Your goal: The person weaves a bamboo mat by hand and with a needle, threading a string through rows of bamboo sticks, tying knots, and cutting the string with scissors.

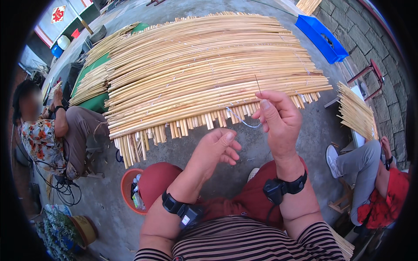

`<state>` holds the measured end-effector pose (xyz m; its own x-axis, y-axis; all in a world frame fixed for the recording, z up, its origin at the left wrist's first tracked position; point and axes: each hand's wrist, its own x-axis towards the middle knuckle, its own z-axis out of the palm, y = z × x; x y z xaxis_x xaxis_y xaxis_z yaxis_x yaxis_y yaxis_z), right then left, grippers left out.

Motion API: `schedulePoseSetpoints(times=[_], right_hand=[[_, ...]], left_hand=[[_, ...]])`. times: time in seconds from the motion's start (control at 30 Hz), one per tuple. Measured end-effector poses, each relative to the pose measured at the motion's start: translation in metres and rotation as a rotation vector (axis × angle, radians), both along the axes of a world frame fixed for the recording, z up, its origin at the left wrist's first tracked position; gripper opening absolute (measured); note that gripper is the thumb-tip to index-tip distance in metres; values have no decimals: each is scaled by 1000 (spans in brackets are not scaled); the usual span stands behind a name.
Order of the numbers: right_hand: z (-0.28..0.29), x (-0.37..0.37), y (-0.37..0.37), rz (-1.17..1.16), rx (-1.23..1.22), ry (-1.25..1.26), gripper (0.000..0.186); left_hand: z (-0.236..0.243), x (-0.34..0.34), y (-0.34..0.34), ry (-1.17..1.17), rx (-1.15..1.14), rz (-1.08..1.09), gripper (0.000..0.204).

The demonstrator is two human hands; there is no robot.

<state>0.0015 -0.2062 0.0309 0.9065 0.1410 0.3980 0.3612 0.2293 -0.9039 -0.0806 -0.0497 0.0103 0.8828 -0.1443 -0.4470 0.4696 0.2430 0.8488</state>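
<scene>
Needle (257, 84) is pointing up, right hand (281, 119) pinching, likely guiding thread (247, 125) beyond mat's (209, 74) near edge; half-curled left hand (213, 150) empty.

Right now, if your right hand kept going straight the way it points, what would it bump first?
Probably the pale stalk mat, straight ahead of the right hand and its needle. Depth is unclear, so the hand might pass above it.

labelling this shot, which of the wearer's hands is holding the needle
The right hand: it pinches the thin needle, whereas the left hand holds nothing visible.
</scene>
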Motion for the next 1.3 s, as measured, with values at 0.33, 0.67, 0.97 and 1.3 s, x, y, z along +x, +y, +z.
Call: schedulePoseSetpoints(times=[0.33, 0.67, 0.97, 1.3], right_hand=[[17, -16, -15, 150, 269, -54, 15], [58, -65, -38, 53, 485, -450, 12], [111, -151, -64, 105, 397, -561, 18], [121, -170, -67, 96, 470, -603, 12]], left_hand=[[-10, 18, 26, -1001, 1911, 256, 49], [122, -30, 24, -1259, 1999, 360, 27], [282, -127, -5, -1159, 1919, 71, 31], [289, -125, -4, -887, 1748, -361, 29]])
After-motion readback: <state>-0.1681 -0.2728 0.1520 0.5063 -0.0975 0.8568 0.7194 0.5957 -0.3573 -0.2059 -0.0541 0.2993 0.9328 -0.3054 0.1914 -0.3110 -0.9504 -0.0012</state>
